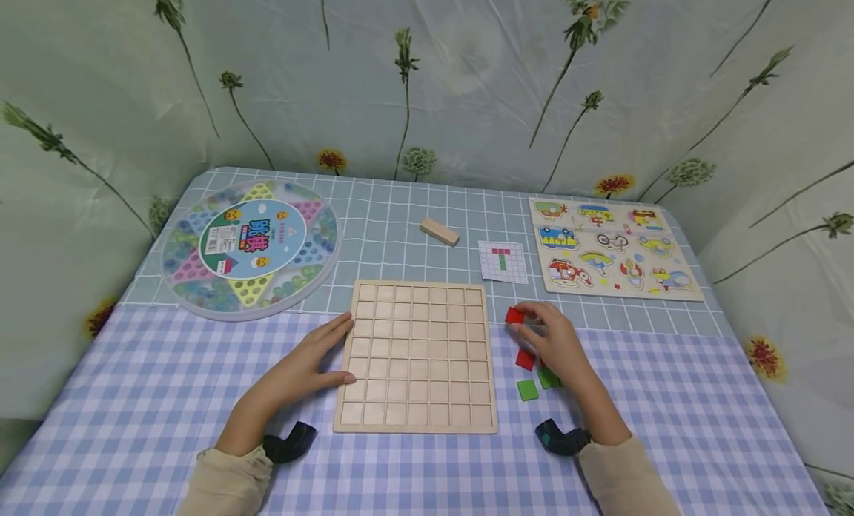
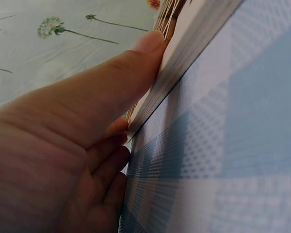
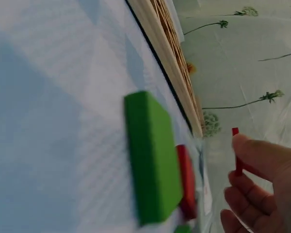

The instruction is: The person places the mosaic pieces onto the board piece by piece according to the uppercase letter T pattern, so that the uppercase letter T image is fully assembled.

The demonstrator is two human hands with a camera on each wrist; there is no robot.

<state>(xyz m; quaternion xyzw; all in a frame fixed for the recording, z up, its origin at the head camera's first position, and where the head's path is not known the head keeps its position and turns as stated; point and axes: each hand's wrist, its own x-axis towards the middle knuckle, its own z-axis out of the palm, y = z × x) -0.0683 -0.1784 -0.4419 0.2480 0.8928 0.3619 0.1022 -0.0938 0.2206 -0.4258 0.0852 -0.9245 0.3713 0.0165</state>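
Observation:
A square wooden board (image 1: 416,349) with a grid of recessed cells lies in the middle of the table. My left hand (image 1: 300,371) rests along its left edge, fingers extended and thumb (image 2: 148,46) touching the rim. To the right of the board, my right hand (image 1: 555,345) pinches a red square tile (image 1: 513,316) between thumb and fingers; in the right wrist view this tile (image 3: 238,167) appears edge-on, off the cloth. Below that hand lie another red tile (image 1: 525,359), a green tile (image 1: 528,390) and a second green tile (image 1: 548,377), partly covered by the hand.
Behind the board's right corner is a paper card (image 1: 503,262) printed with a red and green T on a grid. A wooden block (image 1: 439,232) lies farther back. A round Chinese checkers set (image 1: 253,238) stands at left, a vehicle puzzle board (image 1: 614,249) at right.

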